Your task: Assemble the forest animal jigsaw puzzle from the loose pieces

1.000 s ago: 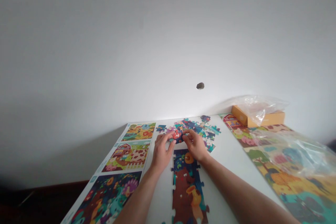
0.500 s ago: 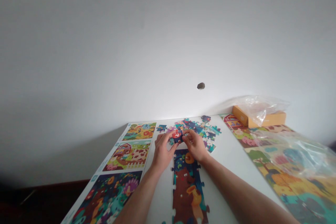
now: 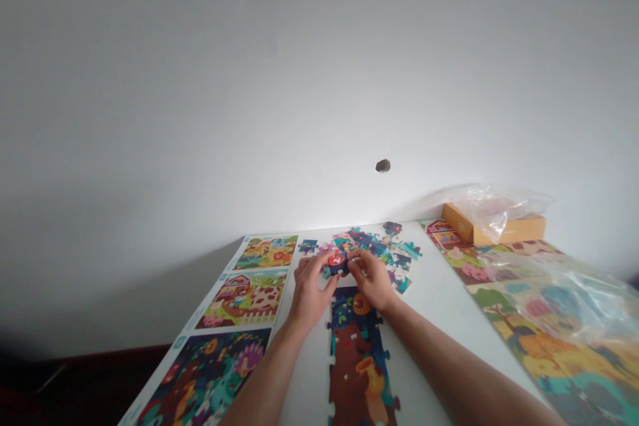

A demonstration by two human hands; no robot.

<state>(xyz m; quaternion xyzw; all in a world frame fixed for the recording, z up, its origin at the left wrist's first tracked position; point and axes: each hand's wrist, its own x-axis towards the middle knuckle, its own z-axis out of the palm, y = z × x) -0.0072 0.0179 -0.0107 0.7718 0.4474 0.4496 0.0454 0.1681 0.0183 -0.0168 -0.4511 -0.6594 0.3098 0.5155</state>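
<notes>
Between my two hands is a dark blue and red jigsaw piece (image 3: 339, 263), held just past the far end of a joined puzzle strip. My left hand (image 3: 310, 287) pinches its left side, thumb low and forefinger on top. On its right side, the thumb and fingers of my right hand (image 3: 370, 277) grip it. The joined strip (image 3: 352, 366) runs toward me and shows a brown bear and an orange animal. Behind my hands lies a loose heap of jigsaw pieces (image 3: 372, 243).
On the left lies a sheet with three pictures (image 3: 244, 296). To the right are a colourful farm and savanna sheet (image 3: 514, 309), an orange box (image 3: 509, 229) and clear plastic bags (image 3: 579, 293). A white wall (image 3: 299, 113) with a small hole (image 3: 383, 166) stands behind the table.
Both hands keep hold of the jigsaw piece and have barely moved. The whole view has shifted very slightly.
</notes>
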